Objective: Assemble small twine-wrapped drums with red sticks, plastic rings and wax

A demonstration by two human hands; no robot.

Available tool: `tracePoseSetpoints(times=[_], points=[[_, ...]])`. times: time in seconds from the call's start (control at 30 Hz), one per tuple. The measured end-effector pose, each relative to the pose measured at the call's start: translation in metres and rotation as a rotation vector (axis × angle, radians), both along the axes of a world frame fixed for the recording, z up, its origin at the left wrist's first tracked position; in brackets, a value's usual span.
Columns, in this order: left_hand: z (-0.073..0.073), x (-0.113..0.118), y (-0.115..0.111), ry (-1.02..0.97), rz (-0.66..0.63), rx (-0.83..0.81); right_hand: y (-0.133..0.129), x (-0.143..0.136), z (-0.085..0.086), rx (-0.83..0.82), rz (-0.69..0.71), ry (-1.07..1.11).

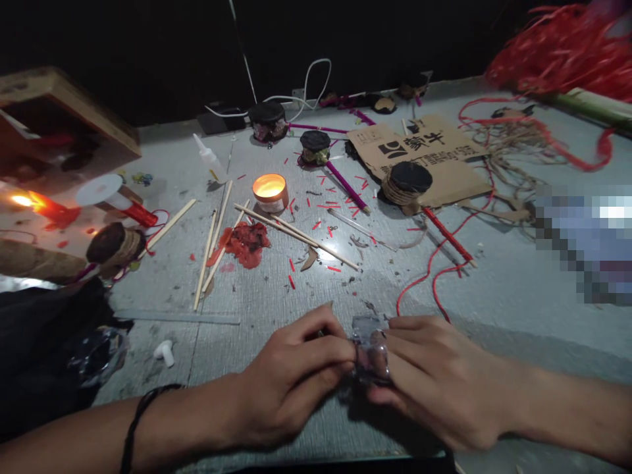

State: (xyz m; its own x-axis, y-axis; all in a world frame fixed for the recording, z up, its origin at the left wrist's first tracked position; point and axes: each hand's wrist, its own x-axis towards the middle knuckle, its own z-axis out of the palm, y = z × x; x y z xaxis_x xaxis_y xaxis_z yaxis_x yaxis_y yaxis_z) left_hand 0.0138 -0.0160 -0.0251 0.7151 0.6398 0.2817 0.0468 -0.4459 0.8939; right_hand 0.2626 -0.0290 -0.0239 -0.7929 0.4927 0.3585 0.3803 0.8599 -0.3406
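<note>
My left hand [311,368] pinches the left side of a small, shiny clear plastic piece [371,349] close to the front of the table. From the other side my right hand [444,375] grips the same piece, its fingers closed along the edge. Its exact kind I cannot make out, since the fingers cover much of it. Just beyond my right hand runs a red cord [419,283], leading back over the table. A small drum-like piece with a black top [407,181] and a red-wrapped stick [449,236] lies farther off.
A lit candle in a tin [270,192] burns mid-table, and a red candle [54,209] is alight at left. Around them lie wooden sticks [296,237], melted red wax [241,243], flattened cardboard [429,158], a glue bottle [210,158] and a clear glue stick [178,317].
</note>
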Motion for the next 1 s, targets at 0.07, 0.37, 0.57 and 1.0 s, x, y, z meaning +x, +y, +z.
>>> tracePoseSetpoints(times=[0.07, 0.37, 0.57, 1.0], points=[[-0.0004, 0.0003, 0.0000, 0.002, 0.003, -0.005, -0.0001, -0.0009, 0.0001, 0.013, -0.009, -0.008], [-0.0014, 0.0005, 0.0013, 0.050, -0.029, 0.002, -0.0058, 0.0033, -0.0013, -0.052, 0.036, -0.132], [-0.0006, 0.0015, -0.0002, 0.074, -0.048, 0.065, -0.0050, 0.0060, -0.0041, -0.058, 0.081, -0.186], [-0.0027, 0.0021, -0.0005, 0.098, -0.052, 0.109, -0.0048, 0.0043, -0.0047, -0.037, 0.083, -0.236]])
